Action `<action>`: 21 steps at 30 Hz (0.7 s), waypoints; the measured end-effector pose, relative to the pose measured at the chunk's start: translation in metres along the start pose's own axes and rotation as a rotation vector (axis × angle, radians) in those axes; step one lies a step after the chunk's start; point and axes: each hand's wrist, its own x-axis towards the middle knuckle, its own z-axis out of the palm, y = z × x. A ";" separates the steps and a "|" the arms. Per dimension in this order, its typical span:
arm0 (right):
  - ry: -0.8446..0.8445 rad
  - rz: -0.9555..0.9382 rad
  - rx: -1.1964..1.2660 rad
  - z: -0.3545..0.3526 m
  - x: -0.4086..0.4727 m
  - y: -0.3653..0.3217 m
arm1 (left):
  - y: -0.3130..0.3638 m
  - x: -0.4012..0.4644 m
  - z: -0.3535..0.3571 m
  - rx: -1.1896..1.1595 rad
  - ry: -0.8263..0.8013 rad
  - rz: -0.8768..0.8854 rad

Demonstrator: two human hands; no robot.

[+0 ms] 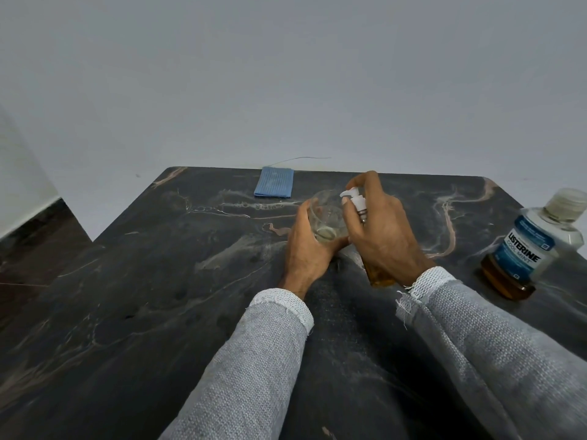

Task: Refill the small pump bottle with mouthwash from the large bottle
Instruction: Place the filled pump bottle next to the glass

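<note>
My right hand [382,231] grips the small pump bottle [379,276], which holds amber liquid. One finger rests on its white pump head [352,198]. The pump's nozzle points left toward a clear glass [327,215]. My left hand [306,249] holds that glass, tilted, with a little pale liquid at its bottom. The large mouthwash bottle [527,246] stands at the far right of the table, capped, with a blue label and amber liquid low inside.
A folded blue cloth [273,186] lies at the back edge of the dark marble table [158,281], close to the grey wall. A thin wire runs along the wall behind it. The floor drops away at the left.
</note>
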 end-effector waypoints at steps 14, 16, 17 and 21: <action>0.075 0.171 0.273 -0.002 -0.025 0.023 | -0.005 0.005 -0.003 0.017 0.058 -0.043; 0.065 0.182 0.291 0.001 -0.029 0.027 | -0.005 0.006 -0.005 0.017 0.079 -0.040; 0.065 0.183 0.298 0.003 -0.031 0.029 | -0.006 0.007 -0.005 0.019 0.089 -0.041; 0.063 0.157 0.336 0.008 -0.030 0.029 | -0.010 0.009 -0.007 0.038 0.116 -0.045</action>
